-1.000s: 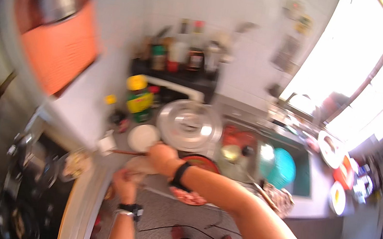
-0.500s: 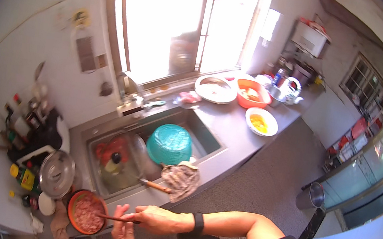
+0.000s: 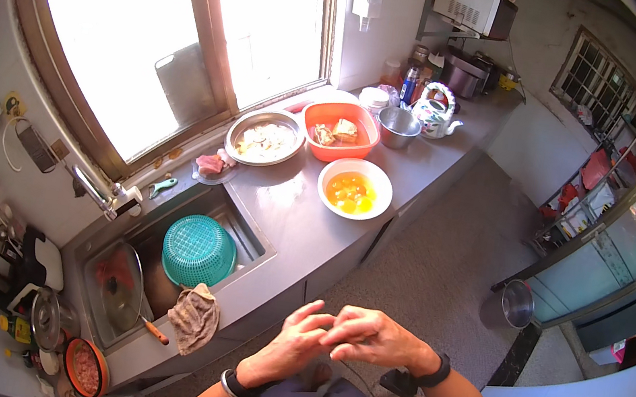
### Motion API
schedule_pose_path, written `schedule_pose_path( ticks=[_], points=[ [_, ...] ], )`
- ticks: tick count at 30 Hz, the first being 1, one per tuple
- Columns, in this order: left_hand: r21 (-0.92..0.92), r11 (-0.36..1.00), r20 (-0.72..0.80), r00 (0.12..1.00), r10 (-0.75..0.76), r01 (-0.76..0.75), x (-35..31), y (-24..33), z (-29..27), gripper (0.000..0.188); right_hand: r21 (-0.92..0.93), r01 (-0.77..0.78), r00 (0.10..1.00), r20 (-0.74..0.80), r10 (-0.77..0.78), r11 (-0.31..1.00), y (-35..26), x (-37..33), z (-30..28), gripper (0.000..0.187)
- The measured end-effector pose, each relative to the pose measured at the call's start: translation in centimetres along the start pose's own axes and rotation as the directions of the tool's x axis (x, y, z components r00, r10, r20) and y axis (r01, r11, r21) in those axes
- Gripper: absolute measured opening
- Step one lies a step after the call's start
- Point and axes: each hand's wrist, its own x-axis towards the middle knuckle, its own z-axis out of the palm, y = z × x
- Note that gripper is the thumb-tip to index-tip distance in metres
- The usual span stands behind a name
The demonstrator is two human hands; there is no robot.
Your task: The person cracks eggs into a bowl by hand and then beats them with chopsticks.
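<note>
My left hand (image 3: pixel 296 340) and my right hand (image 3: pixel 378 339) meet above the floor in front of the counter. The left fingers are stretched out and slightly apart. Loosely bent, the right fingers reach across to the left fingertips, and I see nothing held in either hand. A white bowl of cracked eggs (image 3: pixel 353 190) stands on the counter ahead of them. At the lower left, an orange-rimmed bowl of minced meat (image 3: pixel 86 369) sits beside the sink. A brown cloth (image 3: pixel 195 319) hangs over the sink's front edge, left of my hands.
An upturned teal colander (image 3: pixel 199 251) and a glass lid (image 3: pixel 118 292) lie in the sink (image 3: pixel 265 254). Further back are a metal basin (image 3: pixel 298 145), a red basin (image 3: pixel 370 137), a steel bowl (image 3: pixel 398 129) and a teapot (image 3: pixel 434 116). A metal bin (image 3: pixel 517 304) stands on the floor.
My view has swung right. My hands have left the meat bowl and come together. The chopsticks that my right hand held no longer show.
</note>
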Motion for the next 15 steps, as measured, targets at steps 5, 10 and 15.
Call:
schedule_pose_path(
  ticks=[5,10,15],
  points=[
    [0.008,0.999,0.163,0.985,0.049,-0.051,6.9,-2.4,1.5,0.017,-0.018,-0.031,0.998,-0.058,0.030,0.999,2.0,-0.9,-5.8,0.013],
    [-0.181,0.972,-0.181,0.967,-0.179,0.146,13.3,-6.9,0.4,0.040,0.055,-0.126,0.871,-0.471,0.137,0.990,4.4,-0.5,-13.6,0.010],
    [-0.705,0.616,-0.304,0.636,-0.710,0.351,15.4,-16.0,1.5,0.034,0.279,-0.037,0.467,-0.844,0.264,0.960,9.4,0.5,-20.5,0.019]
  ],
)
